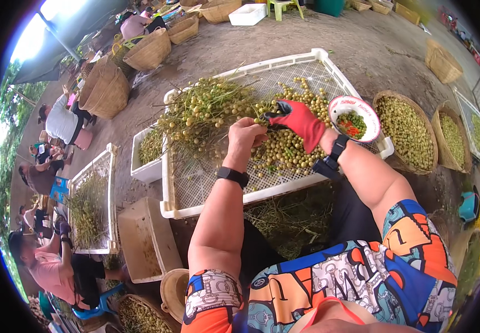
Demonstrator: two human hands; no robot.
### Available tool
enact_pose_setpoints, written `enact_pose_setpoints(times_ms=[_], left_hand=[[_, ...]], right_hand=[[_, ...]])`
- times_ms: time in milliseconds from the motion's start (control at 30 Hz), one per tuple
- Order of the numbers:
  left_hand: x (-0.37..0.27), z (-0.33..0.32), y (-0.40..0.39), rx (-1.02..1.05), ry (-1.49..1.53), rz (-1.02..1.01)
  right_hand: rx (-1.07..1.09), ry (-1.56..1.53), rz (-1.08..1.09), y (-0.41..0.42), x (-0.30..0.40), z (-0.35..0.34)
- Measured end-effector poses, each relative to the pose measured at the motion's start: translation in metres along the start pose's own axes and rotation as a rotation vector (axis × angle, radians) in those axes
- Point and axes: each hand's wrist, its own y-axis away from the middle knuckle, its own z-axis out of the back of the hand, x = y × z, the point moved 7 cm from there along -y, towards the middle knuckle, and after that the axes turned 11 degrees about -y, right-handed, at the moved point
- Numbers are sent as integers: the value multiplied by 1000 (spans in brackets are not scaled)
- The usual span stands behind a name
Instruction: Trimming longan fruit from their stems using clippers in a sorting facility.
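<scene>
My bare left hand (pixel 246 135) pinches a sprig of round yellow-green berries (pixel 261 110) over a white mesh tray (pixel 240 200). My right hand (pixel 300 121), in a red and black glove, meets it from the other side, fingers closed about the same sprig. Leftward on the tray lies a heap of berry-bearing stems (pixel 206 104). Loose berries (pixel 292 152) spread beneath my hands and to the right. A white enamel bowl (pixel 372 120) with a red-patterned rim sits at the tray's right edge, holding green berries and some orange-red pieces.
Baskets of berries (pixel 406 129) stand beyond the tray's right side. To the left are a white foam box (pixel 146 172), an off-white bin (pixel 150 249) and another stem-laden tray (pixel 113 200), where a person in pink (pixel 52 266) sits. Large woven baskets (pixel 104 89) stand farther off.
</scene>
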Motion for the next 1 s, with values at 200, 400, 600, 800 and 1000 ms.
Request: enact_pose_setpoints(times_ms=[200,400,600,800,1000], left_hand=[[1,5,-2,-33,-240,-48],[1,9,-2,-52,-351,-77],[-11,23,2,-180,-469,-139],[-5,31,2,-180,-477,-119],[-6,15,-2,-150,-497,-135]], right_hand=[[9,537,55,-1,19,-1],[204,840,-85,4,28,2],[-73,403,-102,3,8,60],[145,513,248,9,52,5],[147,1029,384,11,25,-2]])
